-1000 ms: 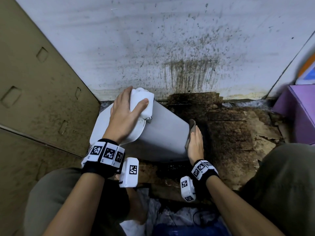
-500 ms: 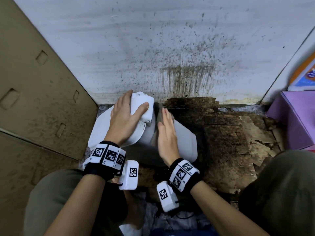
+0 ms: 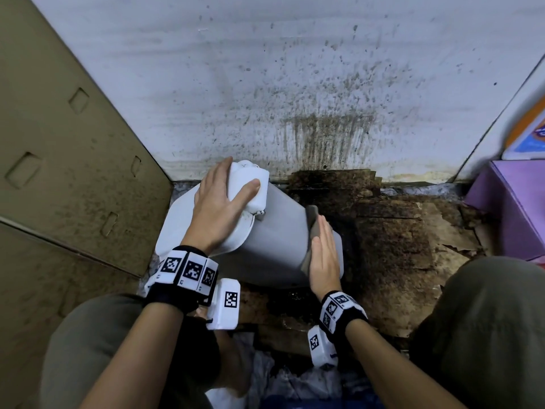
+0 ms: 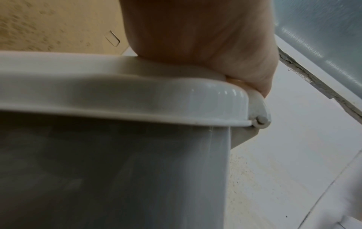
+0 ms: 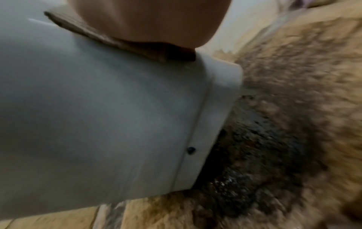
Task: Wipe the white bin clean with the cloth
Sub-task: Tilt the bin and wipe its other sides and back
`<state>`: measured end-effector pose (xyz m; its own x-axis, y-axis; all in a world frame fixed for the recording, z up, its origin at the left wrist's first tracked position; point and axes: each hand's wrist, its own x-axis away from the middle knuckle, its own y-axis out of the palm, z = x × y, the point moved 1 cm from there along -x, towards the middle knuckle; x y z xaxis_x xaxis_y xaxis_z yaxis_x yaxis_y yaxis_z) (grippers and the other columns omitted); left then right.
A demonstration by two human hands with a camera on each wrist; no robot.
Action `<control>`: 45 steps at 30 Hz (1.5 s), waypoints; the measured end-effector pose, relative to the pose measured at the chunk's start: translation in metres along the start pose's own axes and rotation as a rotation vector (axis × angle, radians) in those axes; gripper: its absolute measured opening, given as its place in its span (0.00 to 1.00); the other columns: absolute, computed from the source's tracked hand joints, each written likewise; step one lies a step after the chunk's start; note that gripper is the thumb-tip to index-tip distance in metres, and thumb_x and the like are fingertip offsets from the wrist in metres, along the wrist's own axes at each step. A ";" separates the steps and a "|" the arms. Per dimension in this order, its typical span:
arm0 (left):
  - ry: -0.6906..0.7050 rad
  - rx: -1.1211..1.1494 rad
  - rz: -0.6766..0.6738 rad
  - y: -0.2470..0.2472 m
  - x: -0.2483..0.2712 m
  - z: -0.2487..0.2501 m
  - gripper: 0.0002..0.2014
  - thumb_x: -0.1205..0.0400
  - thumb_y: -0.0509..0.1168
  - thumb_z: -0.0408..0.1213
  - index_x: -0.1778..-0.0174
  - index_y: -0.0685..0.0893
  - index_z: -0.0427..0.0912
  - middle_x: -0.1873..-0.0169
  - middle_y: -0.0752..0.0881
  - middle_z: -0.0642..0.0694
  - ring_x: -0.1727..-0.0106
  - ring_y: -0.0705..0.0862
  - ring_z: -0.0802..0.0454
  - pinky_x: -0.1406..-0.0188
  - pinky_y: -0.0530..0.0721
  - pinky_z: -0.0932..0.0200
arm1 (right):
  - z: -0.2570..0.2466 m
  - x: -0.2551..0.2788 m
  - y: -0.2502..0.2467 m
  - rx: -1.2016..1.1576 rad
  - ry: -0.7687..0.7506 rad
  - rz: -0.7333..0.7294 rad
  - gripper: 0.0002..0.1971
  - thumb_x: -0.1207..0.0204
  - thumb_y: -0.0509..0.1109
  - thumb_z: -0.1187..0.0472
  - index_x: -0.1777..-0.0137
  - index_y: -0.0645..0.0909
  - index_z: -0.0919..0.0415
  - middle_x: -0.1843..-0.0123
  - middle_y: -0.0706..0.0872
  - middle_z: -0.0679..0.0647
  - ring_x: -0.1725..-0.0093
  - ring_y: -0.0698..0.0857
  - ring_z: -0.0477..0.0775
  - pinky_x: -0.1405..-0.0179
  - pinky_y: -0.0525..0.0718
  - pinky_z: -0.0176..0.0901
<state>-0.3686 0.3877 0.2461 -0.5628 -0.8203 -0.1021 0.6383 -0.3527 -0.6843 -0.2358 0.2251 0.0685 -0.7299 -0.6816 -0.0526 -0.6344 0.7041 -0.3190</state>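
Observation:
The white bin (image 3: 277, 246) lies tilted on the floor, lid end to the left and base to the right. My left hand (image 3: 218, 208) grips the white hinge block of the lid (image 3: 250, 187), thumb on its near side and fingers over the far side. The left wrist view shows that palm (image 4: 195, 31) sitting on the lid (image 4: 117, 93). With straight fingers, my right hand (image 3: 323, 252) presses a grey-brown cloth (image 3: 312, 219) flat against the bin's side near the base. In the right wrist view the cloth (image 5: 121, 41) lies under the hand (image 5: 147, 20) on the bin wall (image 5: 98, 108).
A stained cardboard panel (image 3: 73, 172) stands close on the left, and a spattered white wall (image 3: 295, 84) right behind the bin. Dark, wet, torn cardboard (image 3: 398, 246) covers the floor to the right. A purple box (image 3: 513, 214) sits at the far right. Crumpled plastic (image 3: 280, 385) lies between my knees.
My right hand has swept the cloth from the bin's upper middle, beside the lid, to the right side near the base. The left hand has kept its grip on the lid.

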 end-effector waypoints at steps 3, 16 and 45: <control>0.000 0.010 0.002 0.000 0.000 0.001 0.46 0.26 0.56 0.72 0.14 0.65 0.50 0.19 0.70 0.50 0.17 0.64 0.53 0.15 0.60 0.45 | 0.026 0.002 -0.011 -0.008 0.219 0.038 0.24 0.07 0.47 0.58 0.12 0.55 0.54 0.10 0.55 0.46 0.12 0.52 0.42 0.12 0.46 0.44; -0.001 -0.018 -0.007 0.002 -0.001 0.004 0.47 0.27 0.53 0.72 0.14 0.64 0.49 0.17 0.68 0.50 0.16 0.63 0.53 0.16 0.58 0.48 | -0.024 -0.005 0.015 -0.101 0.230 0.148 0.32 0.17 0.50 0.51 0.13 0.61 0.55 0.11 0.59 0.46 0.12 0.54 0.43 0.11 0.48 0.47; -0.015 0.028 -0.012 -0.003 0.001 -0.002 0.46 0.26 0.56 0.72 0.14 0.64 0.51 0.18 0.69 0.52 0.17 0.64 0.54 0.15 0.59 0.44 | 0.032 -0.009 -0.022 -0.041 0.350 -0.034 0.26 0.07 0.46 0.57 0.11 0.51 0.53 0.09 0.49 0.46 0.11 0.46 0.43 0.12 0.42 0.44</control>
<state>-0.3721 0.3889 0.2467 -0.5629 -0.8223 -0.0831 0.6460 -0.3751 -0.6648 -0.2074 0.2092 0.0457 -0.7468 -0.5998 0.2872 -0.6642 0.6944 -0.2768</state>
